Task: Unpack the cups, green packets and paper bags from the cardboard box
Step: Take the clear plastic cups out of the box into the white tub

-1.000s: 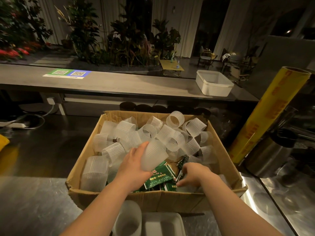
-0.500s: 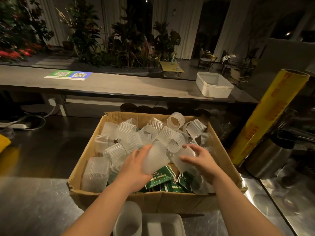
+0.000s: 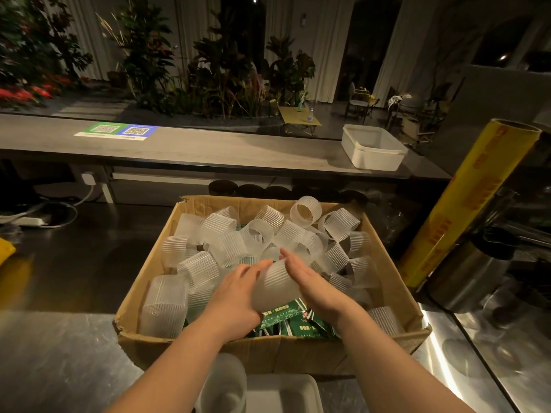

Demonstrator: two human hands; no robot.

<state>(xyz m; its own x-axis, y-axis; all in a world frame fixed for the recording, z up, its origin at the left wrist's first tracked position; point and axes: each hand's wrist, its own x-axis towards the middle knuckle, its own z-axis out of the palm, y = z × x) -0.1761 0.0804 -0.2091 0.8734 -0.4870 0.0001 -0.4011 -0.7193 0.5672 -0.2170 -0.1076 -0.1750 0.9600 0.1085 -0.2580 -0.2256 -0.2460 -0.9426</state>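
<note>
Hands meet over an open cardboard box [image 3: 268,353] on a steel counter [image 3: 59,368], seen from the head camera I am watching remotely. My left hand [image 3: 238,296] wraps the left side of a ribbed cup [image 3: 277,286], fingers bent lightly over it. My right hand [image 3: 316,287] lies flat against the cup's right side, fingers straight. The cup is lifted just above the pile, not yet clear of the box.

I judge the unpacking barely begun. The box is heaped with translucent ribbed cups [image 3: 307,211], tumbled on their sides from the near wall to the far one. Green packets [image 3: 298,323] lie at the near edge beneath my wrists, untouched. Outside the box, just in front of it, stands one frosted cup [image 3: 223,383] beside a white tray [image 3: 286,394]; both are cut off by the bottom of the picture, so I cannot tell what else has been set down there.

No paper bags show anywhere; they may lie buried under the cups. The left thumb is hidden behind the held cup. Whether that cup is single or a nested stack is unclear. The room is dim and the packet print is unreadable.
</note>
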